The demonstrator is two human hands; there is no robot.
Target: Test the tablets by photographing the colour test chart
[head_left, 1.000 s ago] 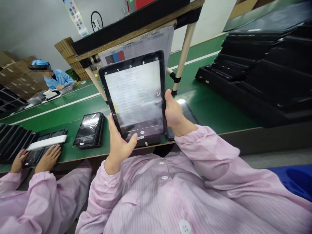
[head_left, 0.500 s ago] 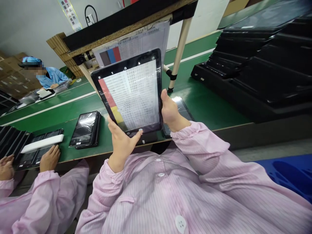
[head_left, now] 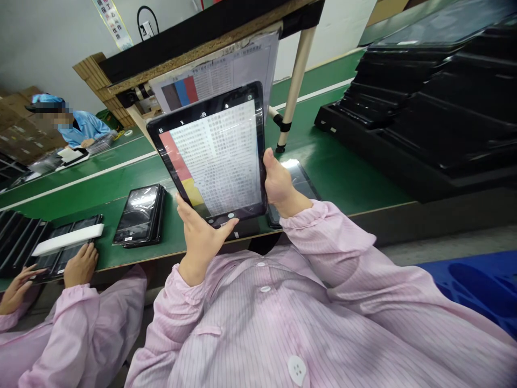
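Note:
I hold a black tablet (head_left: 214, 156) upright in front of me with both hands. My left hand (head_left: 200, 237) grips its lower left corner, the thumb lying on the bottom bezel by the round button. My right hand (head_left: 278, 186) clasps its right edge. The screen shows a camera picture of a printed chart with red and yellow blocks. That chart sheet (head_left: 226, 67) hangs from the shelf just behind the tablet. Another tablet (head_left: 301, 180) lies flat on the green table (head_left: 347, 178) under my right hand.
A stack of wrapped tablets (head_left: 141, 215) lies to the left. A co-worker's hands (head_left: 81, 264) rest at a black tray with a white strip (head_left: 68, 238). Black trays (head_left: 424, 118) are stacked at the right. A blue bin (head_left: 476, 280) stands at lower right. Another person sits far left.
The tablet's picture went from a blurred grey view to a sharp image of the chart. The tablet shifted slightly left. The co-worker's left hand slid off the tray.

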